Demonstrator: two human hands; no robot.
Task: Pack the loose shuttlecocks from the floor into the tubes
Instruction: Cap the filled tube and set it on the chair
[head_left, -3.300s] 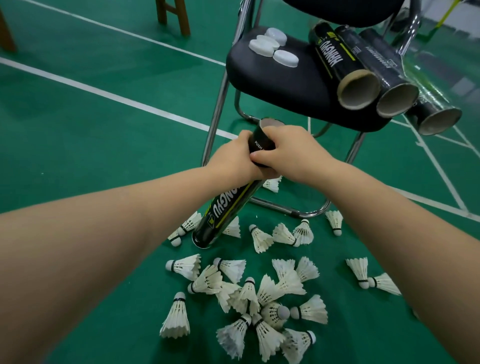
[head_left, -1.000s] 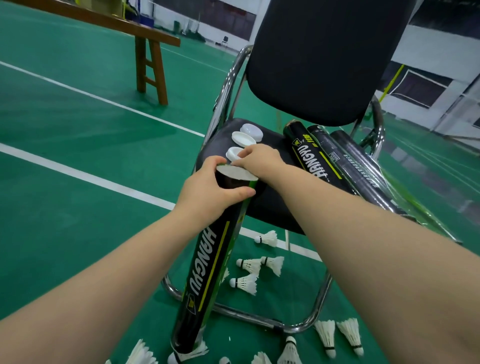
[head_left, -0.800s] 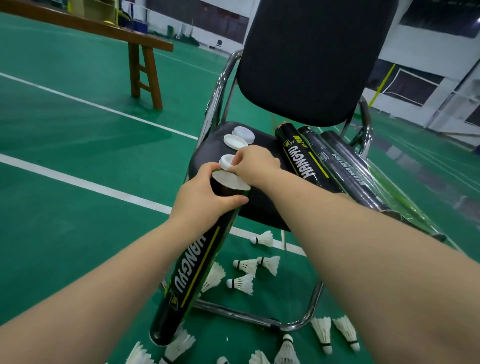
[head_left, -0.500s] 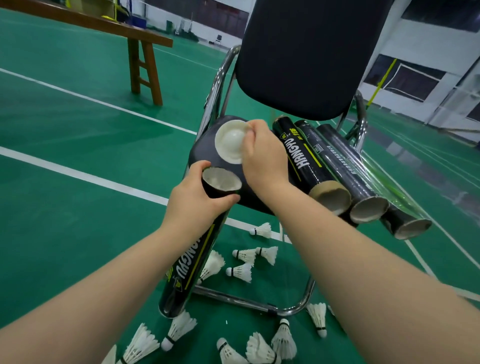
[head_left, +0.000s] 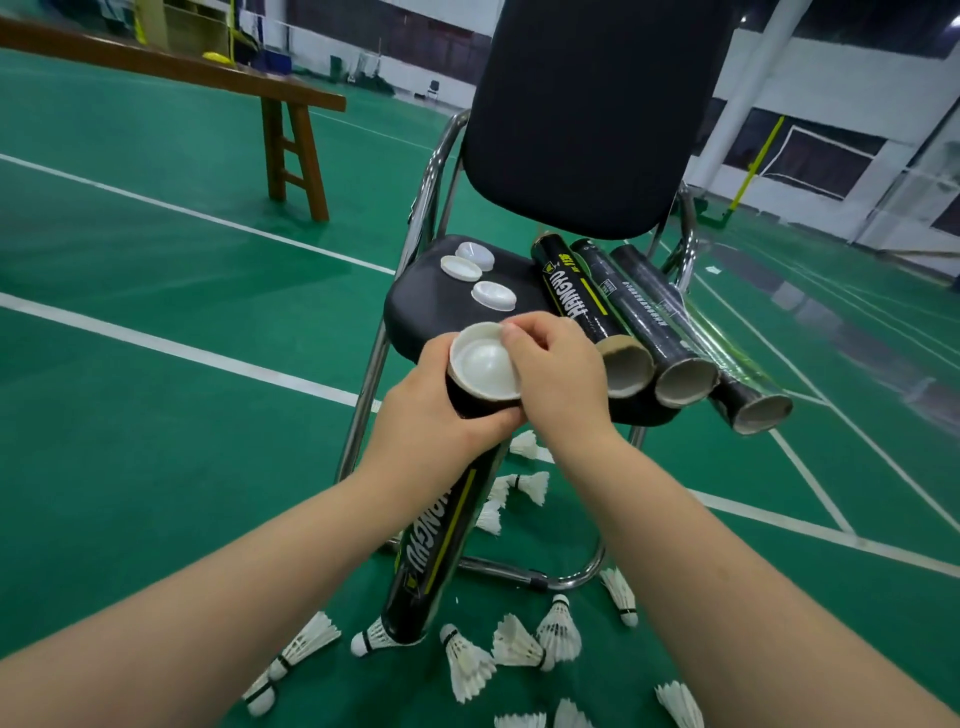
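My left hand (head_left: 436, 421) grips the top of a black tube (head_left: 436, 551) with yellow lettering, which stands tilted with its base on the floor. My right hand (head_left: 550, 374) holds a white round cap (head_left: 483, 366) against the tube's mouth, partly seated and tilted. Several white shuttlecocks (head_left: 558, 626) lie loose on the green floor around the tube's base and under the chair. Three more tubes (head_left: 587, 306) lie side by side on the chair seat with their open ends toward me.
The black chair (head_left: 587, 114) with chrome legs stands right in front of me. Three white caps (head_left: 493, 295) lie on its seat at the left. A wooden bench (head_left: 291, 140) stands at the back left. White court lines cross the floor.
My right hand picked a cap from the seat, lifted it, and has now brought it down onto the mouth of the tube. My left hand kept hold of the tube.
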